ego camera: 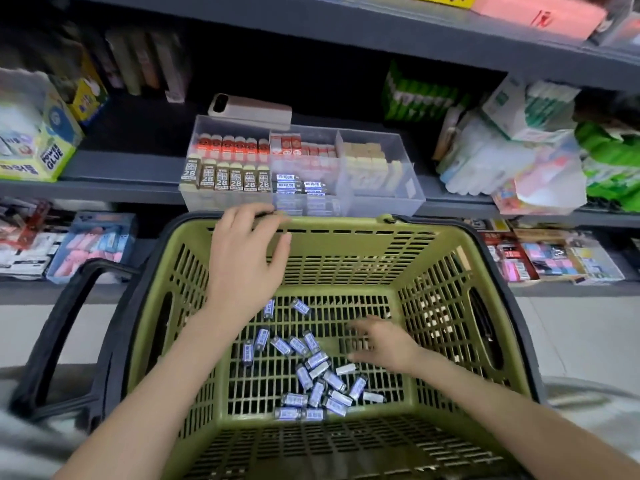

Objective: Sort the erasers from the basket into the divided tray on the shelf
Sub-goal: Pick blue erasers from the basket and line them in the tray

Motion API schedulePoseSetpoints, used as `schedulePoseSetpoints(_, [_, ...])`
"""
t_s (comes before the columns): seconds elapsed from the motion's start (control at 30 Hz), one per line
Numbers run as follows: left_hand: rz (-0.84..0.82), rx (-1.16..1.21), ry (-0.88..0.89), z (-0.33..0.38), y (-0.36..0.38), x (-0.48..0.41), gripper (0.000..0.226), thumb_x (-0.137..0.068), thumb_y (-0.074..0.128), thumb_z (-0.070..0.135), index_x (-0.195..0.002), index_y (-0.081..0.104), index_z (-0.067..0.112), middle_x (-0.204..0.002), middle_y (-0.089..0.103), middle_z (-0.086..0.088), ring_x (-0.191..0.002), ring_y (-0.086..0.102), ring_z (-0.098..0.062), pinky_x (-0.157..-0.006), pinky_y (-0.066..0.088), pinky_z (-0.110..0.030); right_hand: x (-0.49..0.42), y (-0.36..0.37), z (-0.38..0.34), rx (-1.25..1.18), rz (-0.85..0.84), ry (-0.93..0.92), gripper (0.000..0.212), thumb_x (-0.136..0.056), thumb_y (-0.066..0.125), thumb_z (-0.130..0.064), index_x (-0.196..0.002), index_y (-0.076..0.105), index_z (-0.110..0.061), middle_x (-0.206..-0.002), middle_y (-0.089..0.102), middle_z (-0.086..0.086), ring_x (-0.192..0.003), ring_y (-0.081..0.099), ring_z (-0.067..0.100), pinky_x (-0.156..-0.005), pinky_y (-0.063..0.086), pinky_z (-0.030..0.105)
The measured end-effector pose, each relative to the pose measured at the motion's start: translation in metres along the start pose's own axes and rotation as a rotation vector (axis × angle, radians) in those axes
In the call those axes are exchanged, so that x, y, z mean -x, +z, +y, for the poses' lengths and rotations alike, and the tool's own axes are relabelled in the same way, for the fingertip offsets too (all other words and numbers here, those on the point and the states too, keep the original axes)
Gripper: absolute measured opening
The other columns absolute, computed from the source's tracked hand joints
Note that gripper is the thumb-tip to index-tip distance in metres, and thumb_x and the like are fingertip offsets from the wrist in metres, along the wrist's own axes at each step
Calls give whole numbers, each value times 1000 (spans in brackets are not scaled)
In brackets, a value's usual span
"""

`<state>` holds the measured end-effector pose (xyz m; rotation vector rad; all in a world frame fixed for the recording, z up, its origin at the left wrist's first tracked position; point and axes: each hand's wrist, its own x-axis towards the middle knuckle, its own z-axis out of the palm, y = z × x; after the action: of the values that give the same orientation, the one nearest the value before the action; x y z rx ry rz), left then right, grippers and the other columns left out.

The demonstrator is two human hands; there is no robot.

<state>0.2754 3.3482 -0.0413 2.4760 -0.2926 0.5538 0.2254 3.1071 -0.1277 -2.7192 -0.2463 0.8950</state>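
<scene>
Step in hand, as judged: picking up blue-sleeved erasers from the basket floor.

The right hand is low inside the basket, just right of the heap. It is blurred, with fingers spread and nothing in them. The left hand is at the far rim, fingers loose. No eraser can be made out in it.

The erasers lie flat in a loose heap near the middle of the floor, with a few strays on the far side. Their long axes point every way.

Matching erasers in the tray lie flat in the middle front compartment, long axes running left to right.

Recommended: pinch each eraser across its short sides, turn it crosswise before it reaches the shelf, and keep it out of the neighbouring compartments.
</scene>
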Motion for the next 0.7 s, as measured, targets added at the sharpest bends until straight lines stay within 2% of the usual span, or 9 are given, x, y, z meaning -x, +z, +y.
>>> schedulePoseSetpoints(0.07, [-37,60,-40,3,0,10,24,-87,57,20,-105,70,10,-108,63,-8,-105,54,-30,-91,32,-29,-10,27,2,137,-60,-68,75,-79,69,-42,-142,30,-30,-136,41,4,-110,56,21,-86,53,34])
schedulePoseSetpoints(0.17, [-110,127,-87,3,0,26,19,-88,63,13,-105,70,12,-108,63,-5,-106,55,-26,-92,31,-26,-32,54,-8,282,-80,-209,91,-75,67,-55,-144,11,-36,-139,29,11,-119,44,32,-82,50,37])
schedulePoseSetpoints(0.27, [-164,143,-136,1,0,38,19,-88,63,13,-106,70,14,-107,63,-1,-107,54,-22,-92,32,-26,-51,67,-22,312,-48,-311,90,-78,67,-50,-145,9,-36,-143,24,13,-128,33,33,-86,48,40])
schedulePoseSetpoints(0.4, [-221,187,-204,-1,4,43,19,-89,61,15,-107,69,16,-106,59,7,-108,52,-15,-93,32,-25,-63,66,-26,263,-68,-375,78,-80,69,-37,-142,23,-29,-139,29,15,-114,48,33,-86,47,36])
schedulePoseSetpoints(0.5, [-270,268,-267,-1,9,43,16,-90,61,14,-103,69,18,-105,59,9,-104,53,-9,-94,39,-26,-63,61,-15,233,28,-324,66,-80,68,-24,-136,33,-20,-132,38,13,-102,53,29,-82,47,35])
schedulePoseSetpoints(0.57, [-301,373,-358,0,12,42,15,-90,60,12,-98,69,21,-105,62,10,-98,56,-3,-91,42,-20,-63,59,-10,264,72,-291,57,-79,66,-16,-129,38,-16,-126,41,12,-93,54,28,-75,49,37])
schedulePoseSetpoints(0.63, [-338,496,-471,4,16,42,15,-91,58,10,-94,69,21,-102,65,11,-94,58,2,-83,43,-12,-66,60,-12,243,91,-244,57,-77,68,-16,-127,39,-15,-121,43,12,-87,55,27,-67,49,36])
schedulePoseSetpoints(0.7, [-364,605,-605,6,22,44,16,-92,58,9,-91,69,20,-99,68,10,-95,60,-2,-84,45,-17,-71,60,-19,162,105,-183,66,-77,69,-21,-134,35,-16,-121,44,9,-90,57,29,-67,51,35])
